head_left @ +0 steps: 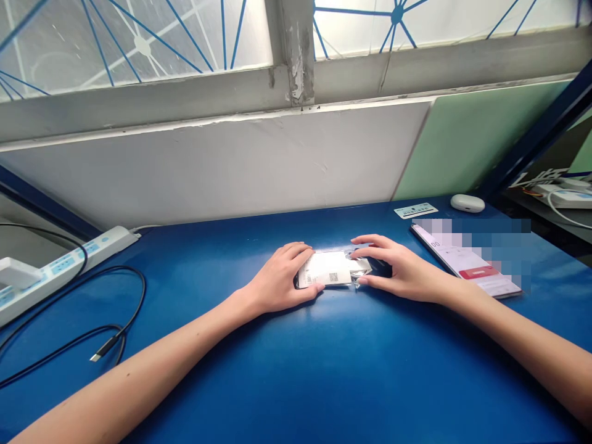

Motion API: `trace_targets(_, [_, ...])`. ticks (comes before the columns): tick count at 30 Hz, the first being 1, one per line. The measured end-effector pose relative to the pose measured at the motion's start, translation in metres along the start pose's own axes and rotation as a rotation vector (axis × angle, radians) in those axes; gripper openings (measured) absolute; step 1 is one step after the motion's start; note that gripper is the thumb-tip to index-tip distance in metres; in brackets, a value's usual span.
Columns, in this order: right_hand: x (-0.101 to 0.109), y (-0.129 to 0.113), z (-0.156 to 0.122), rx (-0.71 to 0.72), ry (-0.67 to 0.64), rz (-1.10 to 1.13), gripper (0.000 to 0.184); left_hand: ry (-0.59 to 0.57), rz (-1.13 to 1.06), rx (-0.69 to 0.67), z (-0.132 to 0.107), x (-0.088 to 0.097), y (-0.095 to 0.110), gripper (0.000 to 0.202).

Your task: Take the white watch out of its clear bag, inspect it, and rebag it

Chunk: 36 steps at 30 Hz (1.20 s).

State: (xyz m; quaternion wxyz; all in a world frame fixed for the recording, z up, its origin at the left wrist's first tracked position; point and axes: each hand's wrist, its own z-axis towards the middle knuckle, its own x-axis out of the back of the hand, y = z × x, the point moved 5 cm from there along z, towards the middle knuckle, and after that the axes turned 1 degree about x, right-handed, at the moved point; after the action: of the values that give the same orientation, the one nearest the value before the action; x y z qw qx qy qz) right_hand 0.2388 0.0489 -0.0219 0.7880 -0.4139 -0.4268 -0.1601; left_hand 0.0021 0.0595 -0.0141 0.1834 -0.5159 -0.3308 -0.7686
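Observation:
A flat white packet point(327, 266), with a small printed square code on its face and shiny clear plastic at its right end, lies on the blue table. My left hand point(285, 277) is closed around the packet's left end, fingers over the far edge and thumb along the near edge. At the other end, my right hand point(393, 268) has its index finger and thumb on the far and near sides of the crinkled plastic. Another right finger is stretched out past the packet's far side. The packet's left end is partly hidden under my left hand.
A phone point(467, 262), partly blurred out, lies beyond my right forearm. Behind it are a printed card point(415, 211) and a white earbud case point(467, 203). On the left are a white power strip point(99, 246) and a looped black cable point(144, 290). A wall panel point(222, 166) borders the table's back.

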Motion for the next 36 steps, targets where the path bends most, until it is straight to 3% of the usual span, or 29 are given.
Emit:
trace_targets(6, [-0.006, -0.001, 0.000, -0.001, -0.042, -0.010, 0.045, -0.006, 0.005, -0.002, 0.000, -0.001, 0.000, 0.059])
trace_targets(14, [0.009, 0.012, 0.004, -0.069, -0.160, 0.020, 0.041, -0.022, 0.023, 0.009, 0.000, -0.001, 0.000, 0.060])
trace_targets(21, [0.002, 0.008, 0.003, 0.006, -0.103, -0.042, 0.045, -0.016, 0.027, -0.004, 0.000, -0.001, 0.000, 0.060])
trace_targets(28, [0.006, -0.004, 0.005, -0.014, -0.031, -0.097, 0.030, -0.019, 0.024, 0.007, 0.000, -0.001, 0.000, 0.061])
trace_targets(36, [0.020, 0.005, 0.006, -0.090, -0.168, -0.014, 0.032, -0.020, 0.023, -0.012, 0.001, 0.001, 0.001, 0.055])
